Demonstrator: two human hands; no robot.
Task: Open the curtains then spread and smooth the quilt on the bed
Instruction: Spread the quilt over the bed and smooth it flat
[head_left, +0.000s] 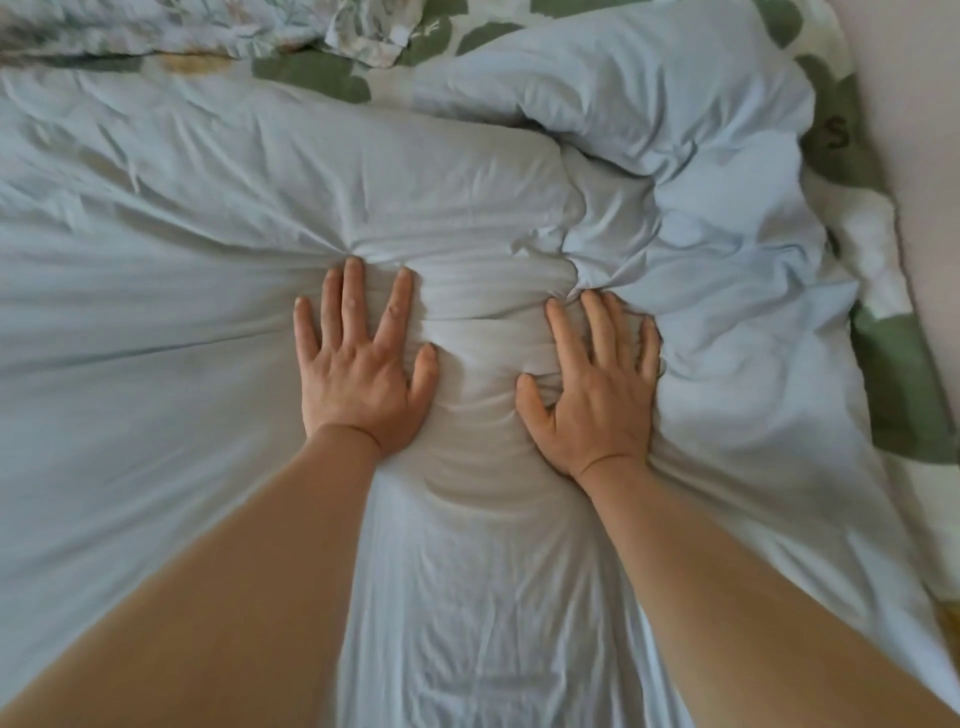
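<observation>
Quilt (218, 218), pale blue, covers most of the frame, lying fairly flat at left and centre but bunched into a thick fold at upper right, where it stops short of the green-patterned sheet (898, 379) showing along the right edge beside the wall (914, 104). Left hand (363, 358) and right hand (597, 384) press palm-down at mid-frame, fingers splayed and gripping nothing, a ridge of gathered cloth raised between them; a floral pillow (130, 26) lies at upper left. Spreading appears largely done and smoothing under way, with the central creases and upper-right bunch left to flatten; the curtains are out of view, so that step cannot be judged.
</observation>
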